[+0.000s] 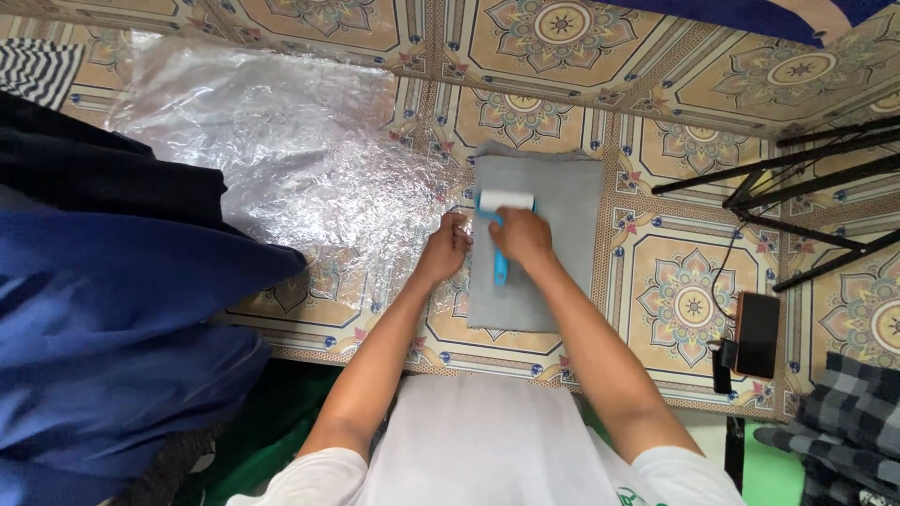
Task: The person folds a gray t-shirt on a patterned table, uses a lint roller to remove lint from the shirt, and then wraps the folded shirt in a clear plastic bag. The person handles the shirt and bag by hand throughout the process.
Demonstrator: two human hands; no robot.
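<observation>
- Two hands show in my head view, both low over a folded grey cloth (544,234) that lies flat on the patterned tile floor (694,66).
- My right hand (521,236) is clenched around the blue handle of a lint roller (502,217); its white roll rests on the upper part of the grey cloth, and the handle end sticks out below my fingers.
- My left hand (447,245) sits just beside the cloth's left edge, fingers curled and pressing down where the cloth meets the clear plastic sheet (281,141). I cannot tell whether those fingers pinch anything.
- I see no container with contents; the crinkled plastic sheet lies spread out to the left of the cloth.
- Folded dark blue fabric (122,309) is stacked at the far left, touching the sheet's edge.
- A phone (757,334) with a cable lies on the floor to the right, near black tripod legs (806,187), well apart from the cloth.
- A grey checked cloth (844,422) lies at the lower right.
</observation>
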